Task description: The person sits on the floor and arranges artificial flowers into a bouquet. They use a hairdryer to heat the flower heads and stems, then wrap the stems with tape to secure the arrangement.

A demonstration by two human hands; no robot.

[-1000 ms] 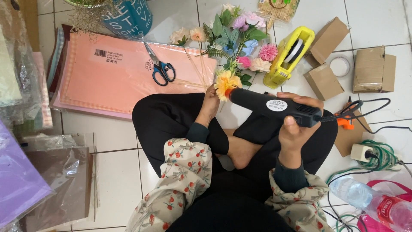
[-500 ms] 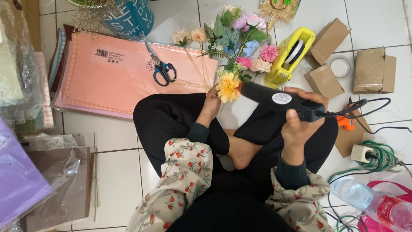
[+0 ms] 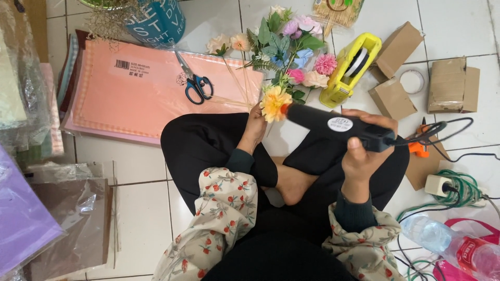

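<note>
I sit cross-legged on a white tiled floor. My right hand (image 3: 364, 151) grips a black glue gun (image 3: 333, 124), its orange tip against a yellow artificial flower (image 3: 275, 102). My left hand (image 3: 254, 127) holds that flower from below by its stem. Just beyond it lies a bunch of artificial flowers (image 3: 291, 47) in pink, purple, blue and peach with green leaves.
Blue-handled scissors (image 3: 194, 80) lie on wrapped pink paper sheets (image 3: 135, 99). A yellow tape dispenser (image 3: 349, 70), brown cardboard boxes (image 3: 396, 49), a tape roll (image 3: 411, 80), a power strip with cables (image 3: 442, 184) and a water bottle (image 3: 448, 244) sit at the right. Purple and clear wrapping (image 3: 31, 218) lies left.
The glue gun has tilted up and moved left, bringing its tip to the yellow flower. My left hand has kept its hold on the flower.
</note>
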